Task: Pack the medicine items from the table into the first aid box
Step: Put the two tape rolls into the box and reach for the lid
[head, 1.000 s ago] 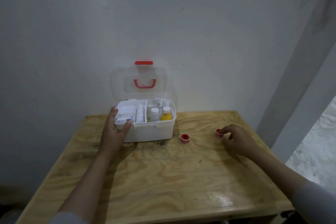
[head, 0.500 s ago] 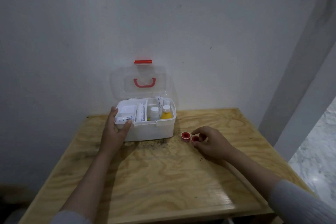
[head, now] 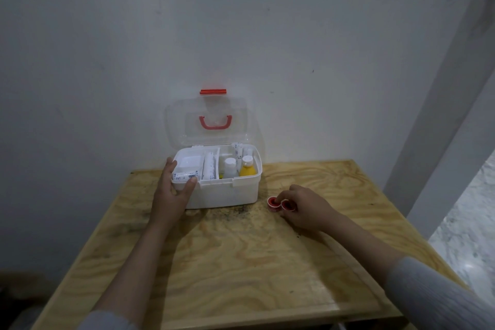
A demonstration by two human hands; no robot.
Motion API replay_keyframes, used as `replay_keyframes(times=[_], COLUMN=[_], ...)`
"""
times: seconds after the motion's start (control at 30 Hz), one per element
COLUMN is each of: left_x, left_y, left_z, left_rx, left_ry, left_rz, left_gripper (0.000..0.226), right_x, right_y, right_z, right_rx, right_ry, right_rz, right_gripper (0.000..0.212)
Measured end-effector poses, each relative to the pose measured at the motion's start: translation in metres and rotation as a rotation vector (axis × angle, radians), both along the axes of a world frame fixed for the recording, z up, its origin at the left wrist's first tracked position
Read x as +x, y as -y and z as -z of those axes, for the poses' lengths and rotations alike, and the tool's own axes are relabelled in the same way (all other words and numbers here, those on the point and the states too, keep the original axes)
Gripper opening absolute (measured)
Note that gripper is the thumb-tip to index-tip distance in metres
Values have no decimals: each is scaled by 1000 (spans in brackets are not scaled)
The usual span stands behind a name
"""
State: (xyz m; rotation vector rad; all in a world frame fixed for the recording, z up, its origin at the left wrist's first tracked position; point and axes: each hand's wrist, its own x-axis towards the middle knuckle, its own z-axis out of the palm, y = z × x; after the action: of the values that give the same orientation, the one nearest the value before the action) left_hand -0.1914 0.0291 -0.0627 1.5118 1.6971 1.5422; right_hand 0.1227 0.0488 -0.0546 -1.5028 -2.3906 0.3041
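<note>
The white first aid box (head: 230, 193) stands at the back of the wooden table (head: 241, 262), its clear lid (head: 214, 123) with a red handle raised against the wall. Inside I see a white bottle (head: 230, 167), a yellow bottle (head: 247, 169), a bandage roll (head: 209, 169) and small packets. My left hand (head: 172, 195) grips the box's front left corner, thumb on the rim. Two small red tape rolls (head: 272, 202) (head: 288, 206) lie side by side on the table right of the box. My right hand (head: 305, 207) has its fingers on both rolls.
A white wall stands directly behind the box. A pale pillar (head: 442, 115) rises at the right, with marble floor (head: 468, 236) beyond the table's right edge. Dark specks mark the wood in front of the box.
My right hand slid one red roll leftwards from the right side of the table until it lies against the other roll. The left hand stayed on the box.
</note>
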Motion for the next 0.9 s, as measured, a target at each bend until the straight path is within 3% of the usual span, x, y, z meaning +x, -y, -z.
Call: replay_keyframes(times=[0.47,0.7,0.9], left_x=[0,0,0], left_y=[0,0,0], left_z=[0,0,0], left_rx=[5,1,-3], left_ry=[-14,-20,-21], left_rz=[-3,-4,-4], left_gripper=[65,66,65], right_x=[-6,-19,-12], right_y=[6,5,11], right_z=[1,-10,-23], right_rx=[-2,24,-31], right_ry=[-28,226,68], right_rz=[20,-1,31], right_gripper=[27,21,20])
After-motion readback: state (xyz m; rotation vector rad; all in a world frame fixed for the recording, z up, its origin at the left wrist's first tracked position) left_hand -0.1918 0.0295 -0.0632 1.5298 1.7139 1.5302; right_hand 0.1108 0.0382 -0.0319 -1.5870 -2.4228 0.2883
